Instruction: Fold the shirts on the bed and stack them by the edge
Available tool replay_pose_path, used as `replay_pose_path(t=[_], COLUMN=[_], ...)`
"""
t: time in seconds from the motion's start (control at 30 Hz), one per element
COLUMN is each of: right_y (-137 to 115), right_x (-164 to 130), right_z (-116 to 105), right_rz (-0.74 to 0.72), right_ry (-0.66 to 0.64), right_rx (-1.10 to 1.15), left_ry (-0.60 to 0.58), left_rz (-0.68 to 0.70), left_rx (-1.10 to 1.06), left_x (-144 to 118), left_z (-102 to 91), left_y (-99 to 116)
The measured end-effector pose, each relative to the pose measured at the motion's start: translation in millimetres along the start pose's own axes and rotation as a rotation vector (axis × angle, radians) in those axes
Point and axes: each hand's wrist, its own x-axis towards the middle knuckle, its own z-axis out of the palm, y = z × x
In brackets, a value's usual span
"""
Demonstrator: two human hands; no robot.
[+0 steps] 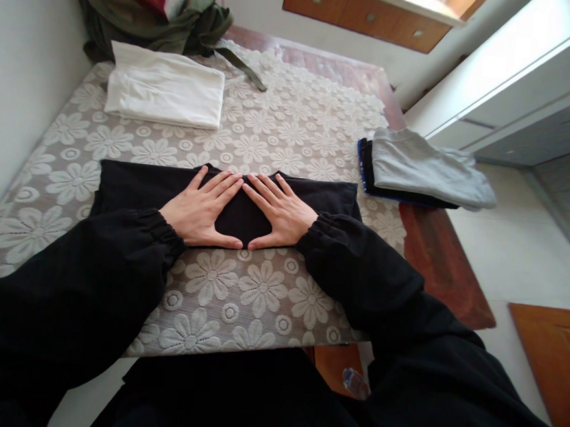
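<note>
A black garment [135, 187], folded into a long flat strip, lies across the table in front of me. Its kind is hard to tell, though a raised edge like a collar shows at its far side. My left hand [202, 209] rests flat on its middle, fingers spread and pointing away. Beside it, my right hand [280, 214] lies flat on the same cloth with its fingers apart. The two thumbs almost meet at the near edge, and the index fingertips come close together at the far edge. Neither hand grasps anything.
A lace tablecloth [264, 290] covers the wooden table [442, 263]. Folded white cloth [164, 91] lies at the back left, near a green bag [195, 22] with a hanging strap. Folded grey clothing [420, 164] sits on darker pieces at the right edge, slightly overhanging.
</note>
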Motion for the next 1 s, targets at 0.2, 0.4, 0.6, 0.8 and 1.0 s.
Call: replay_pose_path(t=[0.2,0.4,0.6,0.8,1.0], right_y=[1.6,1.3,-0.1,2.2,2.1], right_x=[0.5,0.7,0.1,0.4,0.4], right_z=[0.5,0.1,0.0,-0.1,0.0], right_rz=[-0.004,0.001,0.011,0.002,0.006], right_ry=[-0.001,-0.012,-0.015,-0.024,-0.027], right_rx=[0.004,0.001,-0.001,0.01,0.012], left_ry=[-0.008,-0.004,-0.002,-0.012,-0.011], left_rz=[0.0,0.008,0.009,0.008,0.012], left_rx=[0.007,0.004,0.008,-0.003,-0.015], left_x=[0.2,0.0,-0.3,-0.3,0.1], left_z=[-0.2,0.5,0.9,0.8,0.7], left_y=[-0.3,-0.9,-1.2,-2.3,-2.6])
